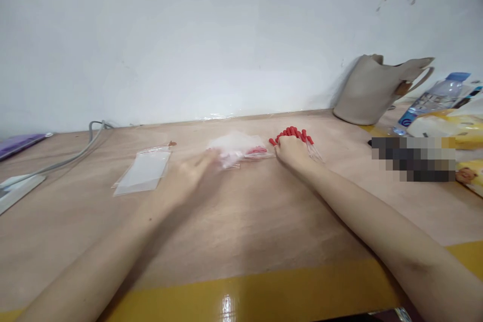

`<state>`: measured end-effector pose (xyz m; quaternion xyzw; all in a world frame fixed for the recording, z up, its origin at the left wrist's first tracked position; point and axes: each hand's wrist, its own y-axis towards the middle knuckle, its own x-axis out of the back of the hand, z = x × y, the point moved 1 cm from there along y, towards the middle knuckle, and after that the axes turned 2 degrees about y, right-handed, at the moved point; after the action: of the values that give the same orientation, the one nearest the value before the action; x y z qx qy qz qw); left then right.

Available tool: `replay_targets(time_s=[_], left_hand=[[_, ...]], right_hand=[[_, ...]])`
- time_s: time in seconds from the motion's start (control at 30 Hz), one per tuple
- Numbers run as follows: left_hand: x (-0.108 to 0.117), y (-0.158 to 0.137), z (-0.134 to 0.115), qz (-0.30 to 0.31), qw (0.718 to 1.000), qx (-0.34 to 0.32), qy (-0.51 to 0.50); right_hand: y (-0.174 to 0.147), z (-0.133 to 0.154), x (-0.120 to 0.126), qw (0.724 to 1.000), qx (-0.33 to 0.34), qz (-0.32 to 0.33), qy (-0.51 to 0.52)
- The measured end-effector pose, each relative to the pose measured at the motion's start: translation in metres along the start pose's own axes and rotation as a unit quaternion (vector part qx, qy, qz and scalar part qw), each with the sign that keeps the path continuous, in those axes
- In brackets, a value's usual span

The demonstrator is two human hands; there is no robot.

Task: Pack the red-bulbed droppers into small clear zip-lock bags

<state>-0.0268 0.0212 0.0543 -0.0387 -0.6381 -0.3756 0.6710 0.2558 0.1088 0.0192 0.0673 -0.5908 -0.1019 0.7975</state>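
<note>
My left hand (198, 166) is smeared by motion at the left side of a pile of clear plastic bags (236, 143). Whether it grips one of them cannot be made out. Some red pieces (256, 150) show in or under the pile's right part. My right hand (292, 151) is closed, its fingers curled down over a fanned bunch of thin, clear-looking sticks with red ends (290, 132). What its fingertips hold is hidden behind the hand. Left of my left hand lies a stack of flat, clear bags (145, 171), apart from both hands.
A grey cable (81, 151) and a white flat object (22, 191) lie at left, near a purple item (20, 145). At right stand a beige bag (372, 90) and a tilted water bottle (433, 103), beside yellow packaging (449, 126). A white wall (169, 50) closes off the back.
</note>
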Motion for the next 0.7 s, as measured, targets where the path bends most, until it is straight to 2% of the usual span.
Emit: replay_targets(time_s=[0.03,0.07,0.17,0.3,0.37,0.57,0.7], left_hand=[[-0.005,-0.003,-0.008,0.034,0.995,-0.08,-0.052],[-0.01,-0.006,-0.016,0.062,0.985,-0.131,-0.092],[-0.027,-0.013,-0.031,0.114,0.965,-0.171,-0.162],[-0.038,-0.015,-0.038,0.091,0.949,-0.146,-0.264],[-0.04,-0.015,-0.04,0.102,0.943,-0.127,-0.289],[-0.044,-0.015,-0.043,0.154,0.942,-0.123,-0.273],[-0.044,-0.016,-0.042,0.159,0.942,-0.126,-0.266]], right_hand=[[0.003,0.001,-0.002,1.0,-0.008,0.009,-0.006],[0.005,0.002,-0.004,1.0,-0.016,0.016,-0.008],[0.009,0.002,-0.007,0.999,-0.026,0.033,0.004],[0.01,-0.002,-0.004,0.998,-0.019,0.055,0.006],[0.011,-0.003,-0.004,0.998,-0.015,0.064,0.007],[0.009,0.004,-0.011,0.996,-0.027,0.072,0.051],[0.0,0.006,-0.001,0.994,-0.021,0.061,0.089]])
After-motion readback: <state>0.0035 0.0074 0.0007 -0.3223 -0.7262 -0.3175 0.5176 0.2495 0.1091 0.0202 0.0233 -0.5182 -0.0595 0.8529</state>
